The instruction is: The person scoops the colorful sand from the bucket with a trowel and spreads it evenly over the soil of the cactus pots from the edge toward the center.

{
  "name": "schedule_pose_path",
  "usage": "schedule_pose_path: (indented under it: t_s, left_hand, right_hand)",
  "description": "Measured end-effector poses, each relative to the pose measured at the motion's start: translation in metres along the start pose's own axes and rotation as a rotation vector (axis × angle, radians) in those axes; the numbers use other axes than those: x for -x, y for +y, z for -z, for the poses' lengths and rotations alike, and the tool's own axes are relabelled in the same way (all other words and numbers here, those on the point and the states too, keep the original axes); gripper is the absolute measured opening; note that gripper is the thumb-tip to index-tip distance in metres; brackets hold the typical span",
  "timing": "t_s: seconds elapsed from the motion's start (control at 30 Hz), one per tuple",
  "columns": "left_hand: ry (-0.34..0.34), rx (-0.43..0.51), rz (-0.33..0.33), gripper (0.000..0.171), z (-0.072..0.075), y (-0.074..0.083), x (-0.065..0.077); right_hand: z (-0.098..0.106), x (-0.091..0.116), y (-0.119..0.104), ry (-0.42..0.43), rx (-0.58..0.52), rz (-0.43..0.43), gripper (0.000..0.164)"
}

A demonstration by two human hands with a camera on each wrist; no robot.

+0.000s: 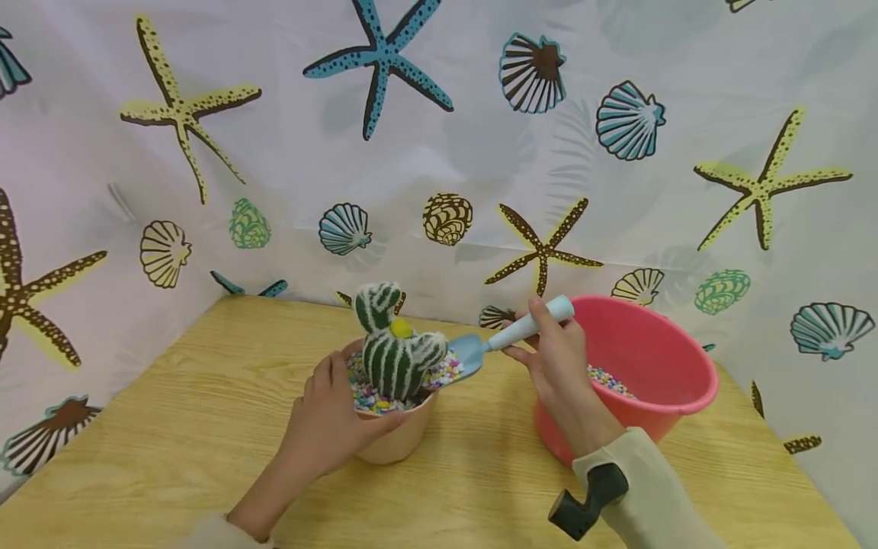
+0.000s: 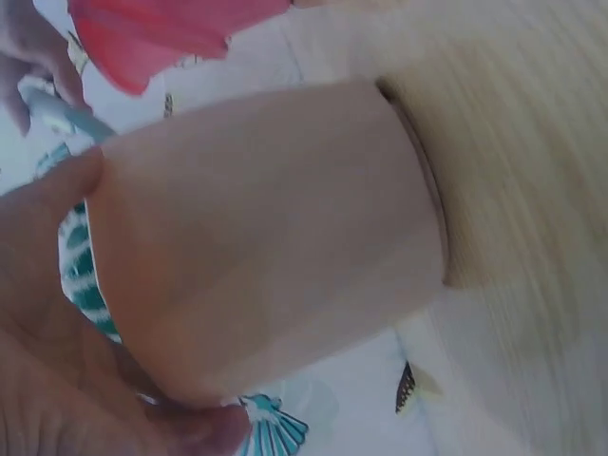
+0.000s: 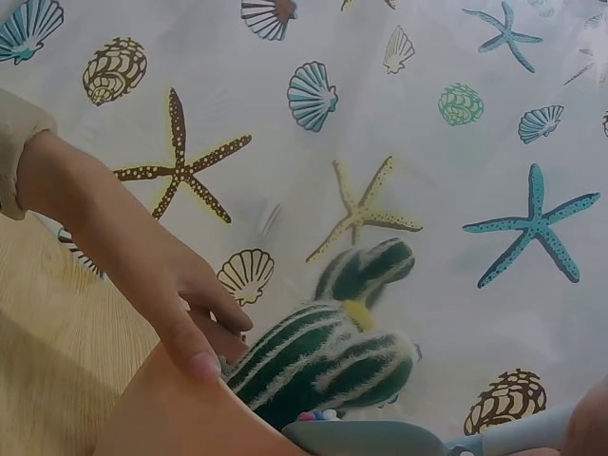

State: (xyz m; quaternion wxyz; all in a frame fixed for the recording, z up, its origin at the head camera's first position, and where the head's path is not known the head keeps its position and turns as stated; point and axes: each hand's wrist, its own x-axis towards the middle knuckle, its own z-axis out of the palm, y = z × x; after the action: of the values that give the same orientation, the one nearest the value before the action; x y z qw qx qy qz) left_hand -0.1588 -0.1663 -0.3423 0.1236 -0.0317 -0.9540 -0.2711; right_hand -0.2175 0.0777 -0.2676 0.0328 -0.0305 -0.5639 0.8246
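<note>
A tan flower pot [image 1: 394, 442] holds a fuzzy green-and-white toy cactus [image 1: 391, 366] with a yellow bud, set among colourful pebbles [image 1: 366, 393]. My left hand [image 1: 329, 412] grips the pot's rim from the left, fingers behind and thumb across the front. In my right hand [image 1: 559, 354] is the pale handle of a small blue trowel [image 1: 469, 354]. Its blade tilts over the pot's right rim, carrying pebbles against the cactus. In the left wrist view the pot [image 2: 266, 237] hides most of the plant. The right wrist view shows the trowel blade [image 3: 370, 439] at the rim.
Right of the pot stands a pink-red tub [image 1: 645, 343] with more small pebbles [image 1: 609, 381] inside, close beside my right forearm. Both rest on a wood-grain table [image 1: 206, 381]. Behind hangs a white cloth [image 1: 439, 160] printed with starfish and shells.
</note>
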Motion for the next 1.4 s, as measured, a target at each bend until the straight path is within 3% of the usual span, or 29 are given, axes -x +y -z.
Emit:
schedule_pose_path:
  t_s: [0.1, 0.17, 0.37, 0.47, 0.83, 1.17, 1.4]
  left_hand:
    - [0.031, -0.071, 0.03, 0.117, -0.001, 0.006, 0.004]
    - [0.012, -0.067, 0.024, 0.118, 0.002, 0.004, 0.004]
    - [-0.148, 0.146, -0.022, 0.108, 0.012, -0.012, -0.005]
    - [-0.187, 0.184, -0.012, 0.109, 0.012, -0.015, -0.007]
    - [-0.04, 0.092, 0.055, 0.112, 0.0, -0.001, -0.002]
    - [-0.055, 0.103, 0.058, 0.111, -0.002, 0.001, -0.002]
    - [-0.069, 0.103, 0.046, 0.11, 0.0, 0.002, -0.002]
  right_hand:
    - [-0.003, 0.0, -0.001, -0.009, -0.004, 0.002, 0.015]
    - [-0.004, 0.001, -0.002, -0.015, 0.001, 0.0, 0.015]
    - [-0.011, 0.003, -0.005, -0.037, 0.043, 0.006, 0.016]
    - [-0.015, 0.004, -0.007, -0.054, 0.059, 0.008, 0.017]
    - [-0.024, 0.006, -0.015, -0.108, 0.162, 0.033, 0.032]
    - [-0.023, 0.003, -0.033, -0.078, 0.2, 0.118, 0.021]
    - [-0.028, 0.001, -0.018, -0.089, 0.225, 0.145, 0.025]
